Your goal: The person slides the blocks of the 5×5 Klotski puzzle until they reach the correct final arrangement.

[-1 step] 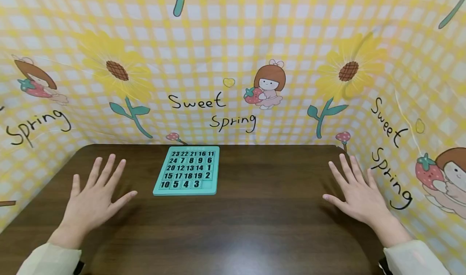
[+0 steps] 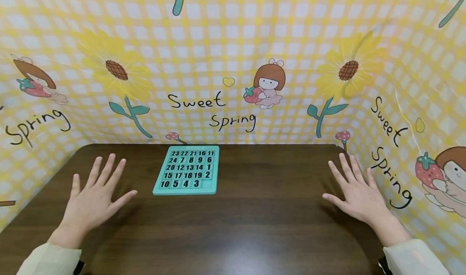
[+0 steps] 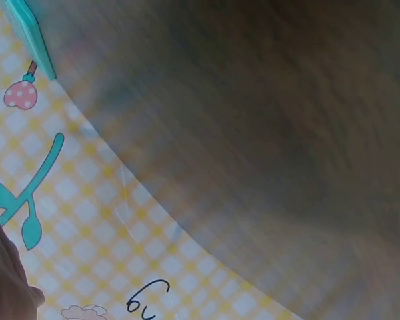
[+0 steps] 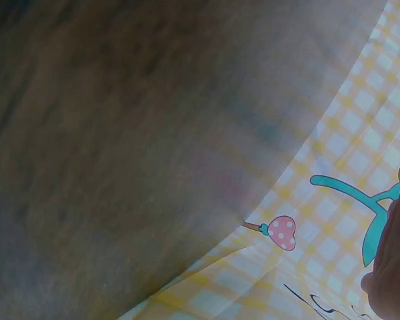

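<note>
A teal sliding number puzzle (image 2: 186, 170) lies flat near the table's back edge, left of centre. Its tiles carry black numbers in rows, and one slot at the bottom right corner holds no tile. To its left is my left hand (image 2: 91, 204), palm down with fingers spread, apart from the puzzle. Far over on the right, my right hand (image 2: 358, 196) is likewise palm down, fingers straight and spread, holding nothing. In the left wrist view a corner of the puzzle (image 3: 37, 40) shows at the upper left. Only a dark part of each hand appears in the wrist views.
The dark brown wooden table (image 2: 255, 218) spans the space between the hands. Behind it and along both sides hangs a yellow and white checked cloth (image 2: 204, 56), printed with flowers, cartoon figures and the words "Sweet Spring".
</note>
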`<move>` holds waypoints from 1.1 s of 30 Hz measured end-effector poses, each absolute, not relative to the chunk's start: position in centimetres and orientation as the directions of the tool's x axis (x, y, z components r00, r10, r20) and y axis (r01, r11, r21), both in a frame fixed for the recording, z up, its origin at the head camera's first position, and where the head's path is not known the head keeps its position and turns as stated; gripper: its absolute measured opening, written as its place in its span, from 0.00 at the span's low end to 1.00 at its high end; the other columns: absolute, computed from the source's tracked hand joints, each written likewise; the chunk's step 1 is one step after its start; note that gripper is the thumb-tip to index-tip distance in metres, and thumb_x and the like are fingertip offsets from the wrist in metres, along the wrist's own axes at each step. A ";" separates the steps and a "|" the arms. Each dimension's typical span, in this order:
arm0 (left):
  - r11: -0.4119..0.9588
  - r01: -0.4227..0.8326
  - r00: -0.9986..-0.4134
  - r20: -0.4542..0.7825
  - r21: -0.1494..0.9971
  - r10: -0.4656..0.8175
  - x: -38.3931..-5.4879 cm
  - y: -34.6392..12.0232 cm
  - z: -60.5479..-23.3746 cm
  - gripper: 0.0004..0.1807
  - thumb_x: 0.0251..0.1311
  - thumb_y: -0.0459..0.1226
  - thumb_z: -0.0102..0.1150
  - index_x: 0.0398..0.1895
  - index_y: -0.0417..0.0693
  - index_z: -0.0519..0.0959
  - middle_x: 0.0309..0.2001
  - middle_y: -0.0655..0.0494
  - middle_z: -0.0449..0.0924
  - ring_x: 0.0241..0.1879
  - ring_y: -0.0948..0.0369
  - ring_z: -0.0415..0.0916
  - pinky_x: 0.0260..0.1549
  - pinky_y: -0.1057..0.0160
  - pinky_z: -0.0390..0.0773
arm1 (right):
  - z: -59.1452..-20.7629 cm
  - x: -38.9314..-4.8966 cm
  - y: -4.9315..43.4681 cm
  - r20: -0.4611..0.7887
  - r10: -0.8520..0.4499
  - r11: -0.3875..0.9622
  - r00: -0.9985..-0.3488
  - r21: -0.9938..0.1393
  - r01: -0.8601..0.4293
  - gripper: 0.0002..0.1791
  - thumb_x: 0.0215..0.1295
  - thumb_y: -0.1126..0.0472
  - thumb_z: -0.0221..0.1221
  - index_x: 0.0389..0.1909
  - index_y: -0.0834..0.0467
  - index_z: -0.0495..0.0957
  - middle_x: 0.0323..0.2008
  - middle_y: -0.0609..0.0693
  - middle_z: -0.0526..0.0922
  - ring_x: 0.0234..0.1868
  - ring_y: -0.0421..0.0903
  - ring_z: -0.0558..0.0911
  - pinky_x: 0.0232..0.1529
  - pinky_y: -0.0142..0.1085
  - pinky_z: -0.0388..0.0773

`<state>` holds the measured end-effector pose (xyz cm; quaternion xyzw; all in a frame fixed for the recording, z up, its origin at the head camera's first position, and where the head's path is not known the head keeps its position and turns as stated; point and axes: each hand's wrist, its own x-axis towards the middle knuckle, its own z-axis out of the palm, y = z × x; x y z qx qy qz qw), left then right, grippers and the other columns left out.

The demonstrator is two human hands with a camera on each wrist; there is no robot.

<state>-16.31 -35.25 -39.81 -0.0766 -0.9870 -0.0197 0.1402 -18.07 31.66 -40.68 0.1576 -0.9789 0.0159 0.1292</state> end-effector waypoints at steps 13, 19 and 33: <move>0.984 0.180 -0.945 0.278 0.013 0.169 -16.4 -35.1 -40.4 0.52 0.65 0.65 0.49 0.81 0.64 0.32 0.80 0.63 0.20 0.78 0.58 0.12 0.65 0.31 0.12 | -40.9 -18.6 30.8 0.248 -0.323 0.942 -0.913 -0.009 -0.335 0.54 0.65 0.31 0.54 0.81 0.44 0.35 0.81 0.50 0.27 0.80 0.50 0.23 0.68 0.74 0.40; 0.982 0.186 -0.943 0.284 0.021 0.173 -16.6 -35.1 -40.4 0.52 0.65 0.65 0.50 0.81 0.64 0.32 0.81 0.64 0.21 0.79 0.59 0.13 0.66 0.31 0.14 | -40.9 -19.2 30.0 0.238 -0.326 0.938 -0.915 -0.037 -0.344 0.54 0.66 0.31 0.55 0.81 0.43 0.34 0.81 0.48 0.26 0.80 0.50 0.24 0.70 0.72 0.40; 0.975 0.216 -0.950 0.243 0.049 0.198 -17.6 -35.7 -40.7 0.49 0.67 0.64 0.48 0.81 0.66 0.33 0.81 0.63 0.22 0.79 0.59 0.14 0.66 0.29 0.17 | -40.5 -20.8 27.9 0.194 -0.349 0.932 -0.917 -0.031 -0.361 0.52 0.66 0.28 0.50 0.81 0.42 0.36 0.81 0.49 0.28 0.81 0.58 0.34 0.70 0.70 0.44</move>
